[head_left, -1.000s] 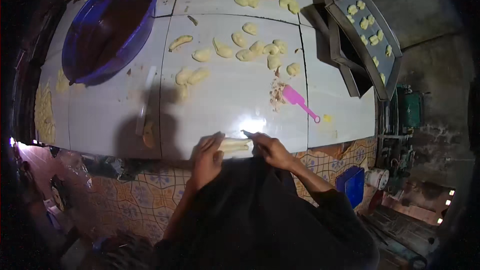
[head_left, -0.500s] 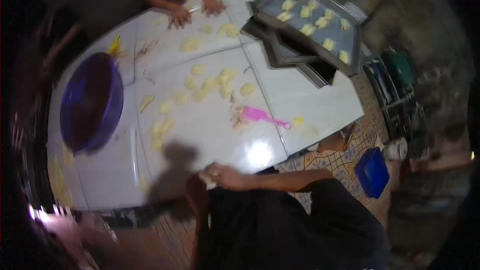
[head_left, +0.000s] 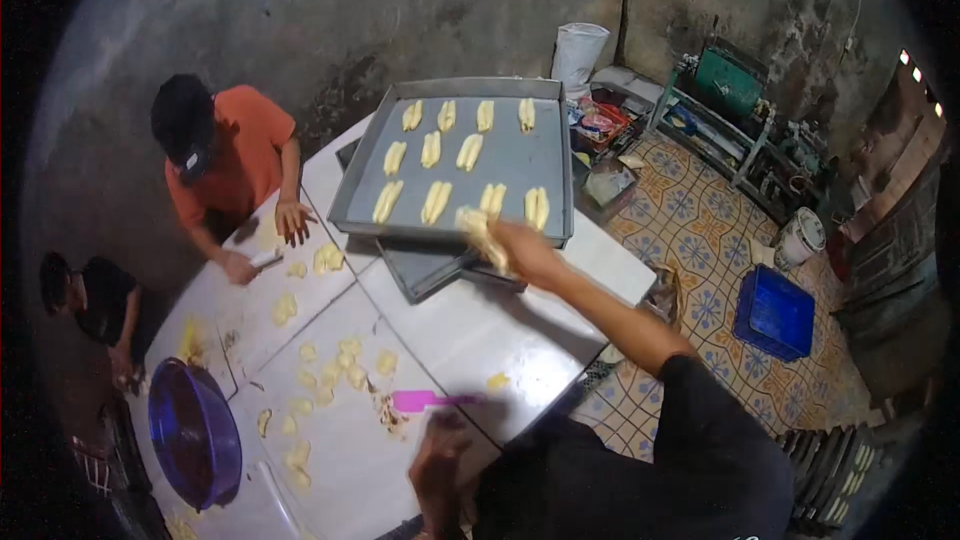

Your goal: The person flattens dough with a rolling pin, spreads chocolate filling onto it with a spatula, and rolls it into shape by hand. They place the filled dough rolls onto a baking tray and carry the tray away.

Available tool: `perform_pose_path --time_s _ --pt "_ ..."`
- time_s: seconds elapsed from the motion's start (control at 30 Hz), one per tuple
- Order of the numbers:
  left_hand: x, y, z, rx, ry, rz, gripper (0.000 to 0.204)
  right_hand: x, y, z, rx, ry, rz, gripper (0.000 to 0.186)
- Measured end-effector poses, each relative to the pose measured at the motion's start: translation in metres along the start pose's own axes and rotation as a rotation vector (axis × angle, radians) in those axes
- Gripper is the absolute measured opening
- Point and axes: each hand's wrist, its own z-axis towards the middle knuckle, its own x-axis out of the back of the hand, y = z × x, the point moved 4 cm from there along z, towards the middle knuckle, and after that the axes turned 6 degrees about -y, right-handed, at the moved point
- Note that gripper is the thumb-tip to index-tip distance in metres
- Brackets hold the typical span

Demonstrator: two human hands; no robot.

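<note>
My right hand (head_left: 525,252) reaches over the near edge of a grey metal baking tray (head_left: 455,152), its fingers closed on a pale shaped dough piece (head_left: 478,232). Several similar long, grooved dough pieces lie in rows on that tray. Below it, near the table's front edge, my left hand (head_left: 440,465) hangs over the white tiled table (head_left: 340,500); its fingers are dark and blurred, so their grip does not show. Just beyond that hand lies a pink plastic spatula (head_left: 415,401) beside brown crumbs. Small dough lumps (head_left: 330,377) are scattered left of the spatula.
A purple basin (head_left: 195,435) stands at the table's left. Across the table, a person in an orange shirt (head_left: 245,145) works with a blade-like tool; another person (head_left: 105,300) is farther left. More trays (head_left: 420,275) sit under the top one. A blue crate (head_left: 775,313) is on the floor.
The view has tilted up. My hands, together at the table's front edge before, are apart now: the right has carried a dough piece to the tray, while the left stays near the front edge.
</note>
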Motion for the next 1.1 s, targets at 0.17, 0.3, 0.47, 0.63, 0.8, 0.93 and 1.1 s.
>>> perform_pose_path --time_s 0.17,0.3,0.47,0.63,0.8,0.93,1.1 --pt "0.003 -0.118 -0.013 0.2 -0.704 0.275 0.054 0.153 0.037 0.161 -0.023 0.733 -0.488 0.047" --pt "0.002 -0.12 -0.029 0.471 -0.618 0.315 0.052 0.176 0.072 0.18 -0.176 0.596 -0.495 0.08" --pt "0.0 -0.111 -0.027 0.553 -0.557 0.342 0.05 0.238 0.06 0.108 0.277 0.746 -0.36 0.069" --pt "-0.004 -0.098 -0.015 0.555 -0.533 0.395 0.048 0.178 0.053 0.004 -0.334 0.58 0.236 0.088" --pt "-0.057 -0.049 0.077 0.089 -0.281 0.267 0.05 0.127 0.107 0.015 -0.173 0.559 0.613 0.018" --pt "-0.075 -0.057 0.174 0.209 -0.117 -0.3 0.07 0.092 0.121 -0.056 -0.153 0.54 0.617 0.048" --pt "-0.099 -0.073 0.192 0.319 -0.191 -0.576 0.048 0.055 0.177 -0.229 -0.099 0.743 0.74 0.052"
